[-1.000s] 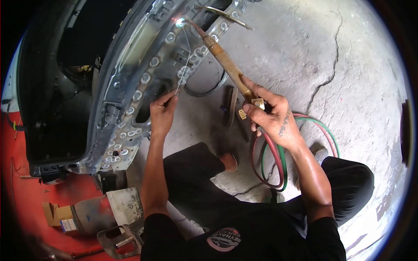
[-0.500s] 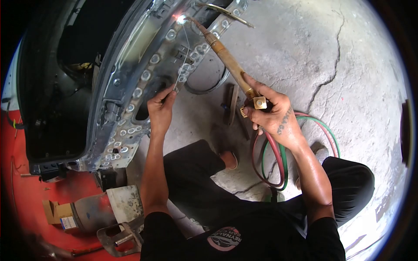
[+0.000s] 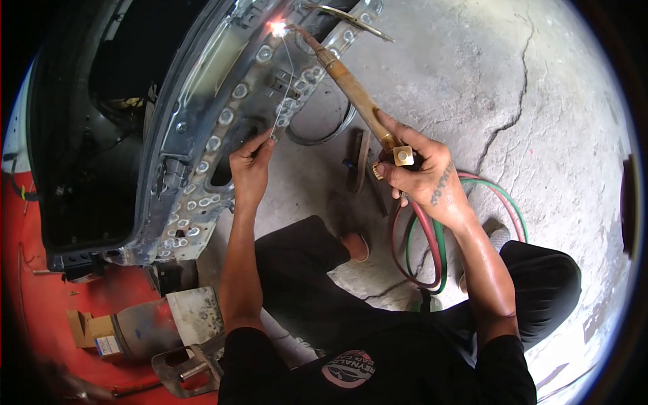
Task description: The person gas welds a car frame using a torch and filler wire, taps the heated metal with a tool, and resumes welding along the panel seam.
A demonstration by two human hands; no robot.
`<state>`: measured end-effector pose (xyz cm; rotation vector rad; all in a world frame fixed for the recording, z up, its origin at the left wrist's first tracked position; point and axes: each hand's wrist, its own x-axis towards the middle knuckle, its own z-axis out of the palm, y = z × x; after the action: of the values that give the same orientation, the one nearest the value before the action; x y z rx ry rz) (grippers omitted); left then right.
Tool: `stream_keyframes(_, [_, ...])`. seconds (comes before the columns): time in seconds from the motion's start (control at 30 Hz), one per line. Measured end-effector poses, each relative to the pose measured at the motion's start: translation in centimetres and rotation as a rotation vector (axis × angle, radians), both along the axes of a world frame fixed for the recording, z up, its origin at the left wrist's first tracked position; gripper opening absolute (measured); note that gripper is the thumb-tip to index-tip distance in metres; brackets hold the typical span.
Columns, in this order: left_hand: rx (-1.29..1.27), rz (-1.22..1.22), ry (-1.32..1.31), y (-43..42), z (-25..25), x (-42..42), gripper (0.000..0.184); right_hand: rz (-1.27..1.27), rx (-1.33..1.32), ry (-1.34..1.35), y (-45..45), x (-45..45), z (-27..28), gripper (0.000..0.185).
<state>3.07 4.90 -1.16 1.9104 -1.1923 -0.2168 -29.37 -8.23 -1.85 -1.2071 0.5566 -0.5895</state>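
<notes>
Over concrete [image 3: 466, 101], right hand [image 3: 426, 172] (palm down) grips torch [image 3: 354, 91]

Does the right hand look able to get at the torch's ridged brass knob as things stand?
Probably yes: the right hand grips the torch, and its thumb lies right by the brass knob, with nothing visible in between.

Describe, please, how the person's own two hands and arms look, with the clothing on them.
Both the left hand and the right hand are without gloves. The right one has dark lettering on its back, not clearly readable. The left sleeve and right sleeve are black and short, leaving the forearms uncovered.
</notes>
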Motion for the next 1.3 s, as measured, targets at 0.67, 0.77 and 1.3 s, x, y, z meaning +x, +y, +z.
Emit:
stream_keyframes(0.67, [-0.002, -0.006, -0.005, -0.1, -0.2, 0.2, 0.026, 0.006, -0.020, 0.007, 0.0, -0.2, -0.6, 0.064])
stream_keyframes(0.77, [0.001, -0.005, -0.005, -0.1, -0.2, 0.2, 0.026, 0.002, -0.030, 0.008, 0.0, -0.2, -0.6, 0.063])
stream_keyframes(1.3, [0.016, 0.011, 0.002, -0.2, 0.0, 0.0, 0.028, 0.004, -0.056, 0.008, 0.0, -0.1, -0.8, 0.063])
